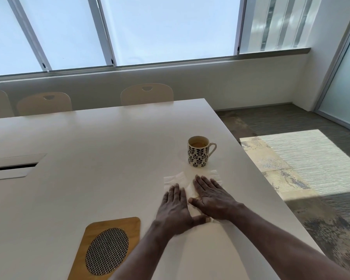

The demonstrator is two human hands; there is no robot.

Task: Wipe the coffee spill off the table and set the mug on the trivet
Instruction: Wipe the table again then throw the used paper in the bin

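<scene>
Pressing napkin (172, 180), left hand (175, 211), right hand (212, 199), spill unseen, trivet (109, 247) cropped

Bright windows (166, 27), beige chairs (147, 94) — sunlit patch (311, 158) on carpet (281, 120)

The bottom edge crops the trivet (107, 249); the napkin (175, 179) is partly covered.

office meeting room, long white table (89, 142), row of chairs (147, 94), carpet floor (291, 122), glass partition (343, 93)
</scene>
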